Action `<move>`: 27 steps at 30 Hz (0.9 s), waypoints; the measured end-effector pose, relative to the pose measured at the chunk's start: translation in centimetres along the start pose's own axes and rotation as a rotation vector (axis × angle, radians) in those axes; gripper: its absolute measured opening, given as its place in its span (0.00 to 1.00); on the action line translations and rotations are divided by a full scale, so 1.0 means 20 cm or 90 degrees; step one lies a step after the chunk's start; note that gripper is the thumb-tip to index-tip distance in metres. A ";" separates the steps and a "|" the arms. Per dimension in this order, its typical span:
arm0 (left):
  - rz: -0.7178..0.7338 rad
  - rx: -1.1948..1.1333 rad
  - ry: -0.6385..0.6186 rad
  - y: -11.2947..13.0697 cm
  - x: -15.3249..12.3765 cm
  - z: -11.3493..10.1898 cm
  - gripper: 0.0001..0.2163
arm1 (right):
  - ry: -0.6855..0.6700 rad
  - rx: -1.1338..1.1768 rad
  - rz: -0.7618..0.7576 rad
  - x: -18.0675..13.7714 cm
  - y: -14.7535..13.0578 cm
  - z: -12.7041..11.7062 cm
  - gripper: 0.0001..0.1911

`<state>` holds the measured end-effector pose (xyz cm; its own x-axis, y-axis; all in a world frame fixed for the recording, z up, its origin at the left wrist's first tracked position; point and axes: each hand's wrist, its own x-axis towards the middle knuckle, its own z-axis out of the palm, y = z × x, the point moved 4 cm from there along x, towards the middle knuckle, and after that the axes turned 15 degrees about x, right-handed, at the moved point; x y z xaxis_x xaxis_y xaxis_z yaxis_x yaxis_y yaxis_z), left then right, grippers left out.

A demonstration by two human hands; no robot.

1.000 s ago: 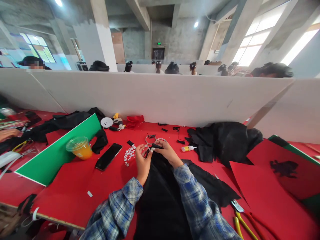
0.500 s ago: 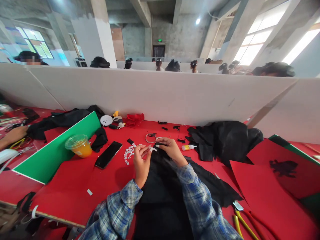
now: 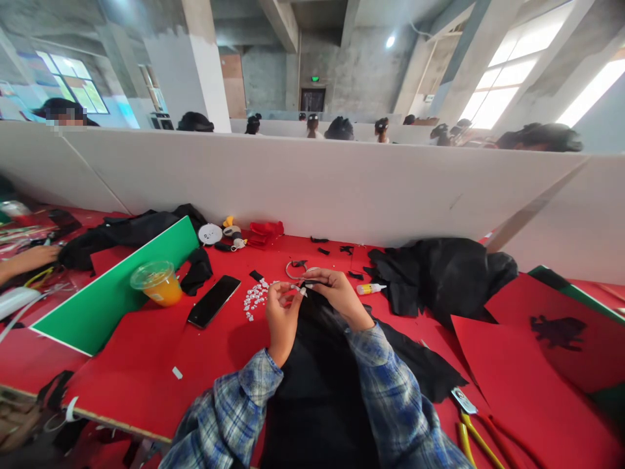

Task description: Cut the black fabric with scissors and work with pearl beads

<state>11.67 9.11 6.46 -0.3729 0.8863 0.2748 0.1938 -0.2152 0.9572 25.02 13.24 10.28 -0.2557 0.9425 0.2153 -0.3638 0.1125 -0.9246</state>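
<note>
My left hand point(image 3: 282, 314) and my right hand point(image 3: 336, 291) meet over a black cloth point(image 3: 317, 384) lying on the red table point(image 3: 146, 371). The fingers of both hands are pinched together around a small black and white piece point(image 3: 303, 286) too small to name. A heap of small white pieces point(image 3: 254, 298) lies just left of my left hand. Two metal rings point(image 3: 295, 269) lie just beyond my fingertips. A small glue bottle point(image 3: 370, 288) lies to the right of my right hand.
A black phone point(image 3: 213, 301), an orange drink cup point(image 3: 157, 283) and a green board point(image 3: 117, 290) sit to the left. Black fabric point(image 3: 439, 273) is piled at right. Yellow-handled pliers point(image 3: 471, 426) lie near the front right. Another person's hand point(image 3: 27, 259) is far left. A white partition point(image 3: 312, 189) stands behind.
My hands have stayed over the black cloth, their fingers shifting slightly on the small piece. The view has drifted a little.
</note>
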 end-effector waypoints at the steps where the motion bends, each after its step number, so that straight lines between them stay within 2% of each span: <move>1: -0.004 -0.011 -0.003 -0.01 0.00 0.00 0.15 | -0.002 -0.002 -0.001 0.00 0.00 0.00 0.10; 9: -0.026 0.032 -0.044 -0.02 0.02 0.02 0.10 | 0.000 -0.012 0.011 0.00 0.00 0.00 0.09; 18: -0.044 -0.010 -0.074 -0.03 -0.01 0.02 0.13 | 0.015 -0.037 0.014 -0.02 0.00 0.02 0.11; 27: -0.023 -0.039 -0.011 -0.04 -0.01 -0.04 0.09 | 0.041 -0.030 0.033 -0.04 0.03 0.09 0.12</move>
<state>10.84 8.76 5.76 -0.3626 0.9008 0.2391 0.1249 -0.2072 0.9703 23.47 12.03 10.18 -0.2150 0.9654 0.1472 -0.3081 0.0760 -0.9483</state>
